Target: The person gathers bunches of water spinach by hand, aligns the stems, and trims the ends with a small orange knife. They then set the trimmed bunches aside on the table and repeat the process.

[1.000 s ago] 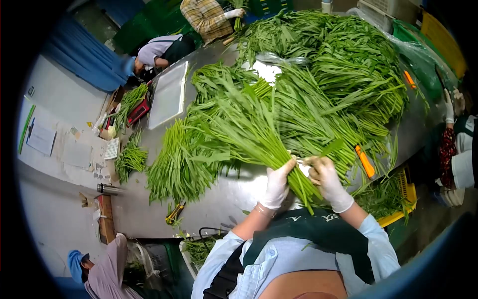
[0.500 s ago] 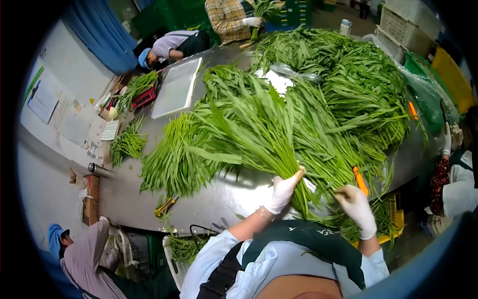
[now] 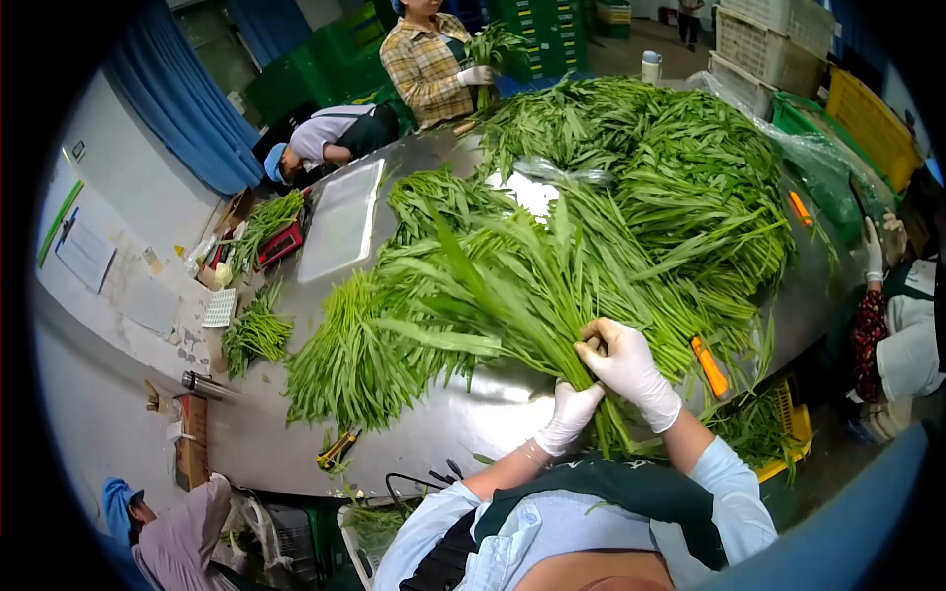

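Note:
My gloved left hand (image 3: pixel 570 416) is closed around the stems of a bunch of water spinach (image 3: pixel 527 295), held above the metal table with its long narrow leaves pointing away from me. My gloved right hand (image 3: pixel 633 366) is just above it, thumb and fingers pinched at the upper stems of the same bunch. What exactly lies between those fingertips is partly hidden. Cut stem ends hang below my left hand. To the right of my hands, an orange-handled knife (image 3: pixel 709 368) rests beside more stems.
A large heap of greens (image 3: pixel 690 187) covers the table's far right; a smaller pile (image 3: pixel 345 355) lies left. A yellow-and-black cutter (image 3: pixel 338 449) sits near the front edge. Also there are a white tray (image 3: pixel 340 222), a flask (image 3: pixel 209 385) and a yellow crate (image 3: pixel 796 433). Co-workers surround the table.
My right hand has moved left and up from beside the orange knife onto the bunch's stems. My left hand still grips the bunch, slightly lower in view. The camera view has shifted a little.

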Demonstrator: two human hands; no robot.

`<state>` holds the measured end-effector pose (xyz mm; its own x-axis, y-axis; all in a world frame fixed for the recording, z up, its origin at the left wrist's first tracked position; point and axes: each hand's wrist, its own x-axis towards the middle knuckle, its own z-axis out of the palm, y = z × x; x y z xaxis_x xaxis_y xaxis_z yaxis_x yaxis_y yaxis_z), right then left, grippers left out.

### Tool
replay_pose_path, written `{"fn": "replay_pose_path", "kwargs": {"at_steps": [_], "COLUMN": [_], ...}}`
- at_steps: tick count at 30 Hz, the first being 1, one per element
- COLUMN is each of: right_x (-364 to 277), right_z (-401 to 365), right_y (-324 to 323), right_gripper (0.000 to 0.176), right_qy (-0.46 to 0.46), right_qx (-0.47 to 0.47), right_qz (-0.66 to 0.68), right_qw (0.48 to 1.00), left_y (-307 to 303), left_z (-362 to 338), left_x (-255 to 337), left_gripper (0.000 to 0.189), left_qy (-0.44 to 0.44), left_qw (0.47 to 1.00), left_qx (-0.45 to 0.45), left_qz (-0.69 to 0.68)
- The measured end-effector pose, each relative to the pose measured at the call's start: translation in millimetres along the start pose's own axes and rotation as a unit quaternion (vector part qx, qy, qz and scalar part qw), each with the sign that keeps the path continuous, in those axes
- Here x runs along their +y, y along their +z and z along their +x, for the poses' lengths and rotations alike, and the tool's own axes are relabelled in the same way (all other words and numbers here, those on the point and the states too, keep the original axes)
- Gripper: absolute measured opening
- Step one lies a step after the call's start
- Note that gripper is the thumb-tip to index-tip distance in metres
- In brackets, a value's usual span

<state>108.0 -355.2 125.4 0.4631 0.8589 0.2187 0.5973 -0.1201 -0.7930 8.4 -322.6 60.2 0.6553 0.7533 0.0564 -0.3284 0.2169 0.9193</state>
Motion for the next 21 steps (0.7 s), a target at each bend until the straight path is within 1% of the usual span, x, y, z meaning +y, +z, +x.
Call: {"fn": "replay_pose_path", "kwargs": {"at_steps": [1,4,5,7,8,9,10,11,12,13,16,17,20,21], "right_x": [2.7,5.1,1.5,2.4,3.5,7.7,8.6,9.0,8.9,8.1,13.3,12.6,8.1,5.7], "right_z": [-0.8,-2.6,-2.9,-2.9,-3.5,-3.9,-4.7,-5.5,-6.5,-8.6,-13.7,-15.3,-20.6,-25.5], "right_y": [1.1,0.5,-3.0,-6.2,-7.4,-7.8,-8.8,-9.8,-10.8,-11.9,-4.2,-3.9,-6.4,-8.8], "right_gripper": [0.017,0.015,0.016,0.017,0.017,0.015,0.014,0.013,0.012,0.01,0.018,0.016,0.013,0.012], "right_qy": [0.0,0.003,0.025,0.054,0.069,0.044,0.048,0.052,0.056,0.029,-0.015,-0.018,-0.027,-0.03], "right_qx": [0.015,0.035,0.029,0.02,0.015,0.012,0.004,-0.005,-0.014,-0.029,0.016,0.022,0.047,0.059], "right_qz": [0.025,0.02,0.022,0.055,0.072,0.044,0.06,0.076,0.092,0.076,0.081,0.088,0.123,0.143], "right_qw": [1.0,0.999,0.999,0.997,0.995,0.998,0.997,0.996,0.994,0.996,0.996,0.996,0.991,0.987], "left_y": [-4.3,-6.1,-7.6,-13.8,-14.2,-14.2,-13.6,-10.7,-6.2,-1.6,-12.2,-14.2,-25.6,-20.3], "left_z": [1.4,-1.6,-2.0,-1.1,-0.2,0.7,1.6,1.3,0.3,-0.7,7.3,8.5,14.7,15.5], "left_x": [-6.2,3.5,1.5,5.3,6.0,7.6,10.5,14.6,26.5,38.4,11.1,6.6,0.4,14.2], "left_gripper": [0.046,0.044,0.041,0.04,0.039,0.038,0.038,0.039,0.039,0.041,0.041,0.04,0.031,0.033], "left_qy": [-0.035,-0.112,-0.119,-0.118,-0.116,-0.113,-0.111,-0.128,-0.126,-0.124,-0.182,-0.196,-0.24,-0.231], "left_qw": [0.999,0.993,0.992,0.986,0.984,0.982,0.98,0.973,0.974,0.975,0.942,0.936,0.913,0.916], "left_qx": [-0.003,-0.01,-0.012,-0.057,-0.065,-0.074,-0.083,-0.063,-0.057,-0.051,-0.06,-0.054,-0.103,-0.106], "left_qz": [-0.011,-0.023,-0.051,-0.1,-0.115,-0.13,-0.146,-0.179,-0.179,-0.179,-0.274,-0.288,-0.312,-0.309]}}
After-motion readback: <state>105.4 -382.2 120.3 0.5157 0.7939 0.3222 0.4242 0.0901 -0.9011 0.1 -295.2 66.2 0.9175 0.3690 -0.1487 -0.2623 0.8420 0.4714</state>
